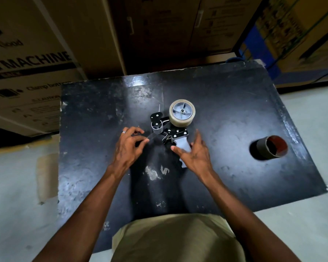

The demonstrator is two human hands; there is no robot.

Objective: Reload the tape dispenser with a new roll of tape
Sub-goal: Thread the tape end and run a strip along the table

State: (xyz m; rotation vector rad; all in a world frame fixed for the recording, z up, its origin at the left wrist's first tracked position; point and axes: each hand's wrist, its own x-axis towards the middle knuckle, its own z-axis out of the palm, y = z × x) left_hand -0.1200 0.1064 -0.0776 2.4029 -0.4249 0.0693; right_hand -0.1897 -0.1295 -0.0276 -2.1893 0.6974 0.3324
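At frame centre, the tape dispenser carries a tape roll on its hub. Left hand fingers pinch the tape end; right hand fingers spread over the handle. An empty core lies at right on the desk.

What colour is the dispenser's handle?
Light grey, best seen in the head view: the handle lies beside the right hand, below the black metal frame.

The tape dispenser stands mid-worktop, with both hands close at its 7 and 5 o'clock. Bare surface spreads toward 9 and 3 o'clock, broken only by an empty cardboard core near the edge. Stacked cartons wall off 12 o'clock
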